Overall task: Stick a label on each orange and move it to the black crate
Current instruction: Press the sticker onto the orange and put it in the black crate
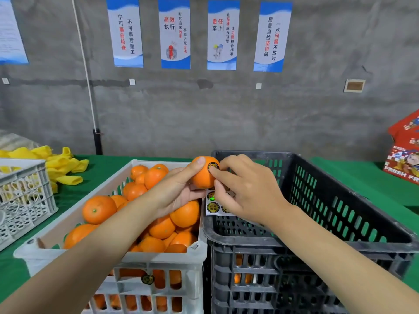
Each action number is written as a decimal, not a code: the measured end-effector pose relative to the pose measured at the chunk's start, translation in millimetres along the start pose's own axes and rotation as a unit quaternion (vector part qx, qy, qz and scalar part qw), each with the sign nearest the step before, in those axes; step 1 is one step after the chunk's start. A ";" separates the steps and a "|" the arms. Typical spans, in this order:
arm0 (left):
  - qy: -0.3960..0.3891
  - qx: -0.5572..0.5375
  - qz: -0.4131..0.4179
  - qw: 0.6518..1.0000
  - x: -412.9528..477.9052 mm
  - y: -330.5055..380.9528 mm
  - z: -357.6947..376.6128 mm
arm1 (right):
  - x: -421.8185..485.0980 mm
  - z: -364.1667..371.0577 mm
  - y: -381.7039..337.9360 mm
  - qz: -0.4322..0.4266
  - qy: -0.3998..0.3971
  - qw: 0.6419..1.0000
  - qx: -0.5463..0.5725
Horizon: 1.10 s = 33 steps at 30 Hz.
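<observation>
Rough grey concrete wall fills the upper half of the frame, hung with a row of blue-and-white posters (174,34) printed in Chinese. Below it a green-covered table (108,165) carries two crates side by side, touching. The white crate (158,262) at lower centre is heaped with loose oranges (99,209), and the black crate (317,177) sits just to its right. Orange colour shows through the slots low on the black crate's front. At centre frame, above the far end of the seam between the two crates, the left hand (179,191) grips one orange (201,179), thumb laid over its top and fingers cupped beneath. A round yellow-and-black label (213,167) sits on the orange's upper right side. The right hand (247,189), fingers bent, presses its index fingertip onto that label, with the thumb against the fruit lower down. A label sheet (213,206) with more round stickers hangs just under the orange, between the two hands. I cannot tell which hand holds it. At middle left lie yellow foam sleeves (61,166) beside a smaller white crate (27,196). A red printed carton (405,150) stands at the right edge.
</observation>
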<state>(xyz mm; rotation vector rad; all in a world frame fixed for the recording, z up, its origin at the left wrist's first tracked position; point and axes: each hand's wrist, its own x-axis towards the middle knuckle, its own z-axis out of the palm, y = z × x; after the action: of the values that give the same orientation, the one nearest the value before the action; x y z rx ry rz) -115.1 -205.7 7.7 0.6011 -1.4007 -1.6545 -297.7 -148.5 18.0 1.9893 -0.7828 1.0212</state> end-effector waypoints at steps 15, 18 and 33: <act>-0.043 0.014 0.004 0.999 -7.5 1.2 0.1 | -3.3 1.2 9.2 0.313 -0.183 0.915 0.177; -0.061 0.024 0.005 0.998 -10.5 1.0 0.4 | -4.9 4.5 18.4 0.490 -0.223 0.777 0.327; 0.024 0.362 0.172 0.916 -1.5 -10.6 0.5 | -13.7 -2.3 51.4 0.511 0.131 0.837 0.146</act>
<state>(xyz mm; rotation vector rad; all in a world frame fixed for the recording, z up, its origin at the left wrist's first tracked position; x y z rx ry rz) -117.9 -204.2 -2.6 0.7371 -1.9562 -0.8059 -345.3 -171.4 24.8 1.5247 -1.6767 2.0651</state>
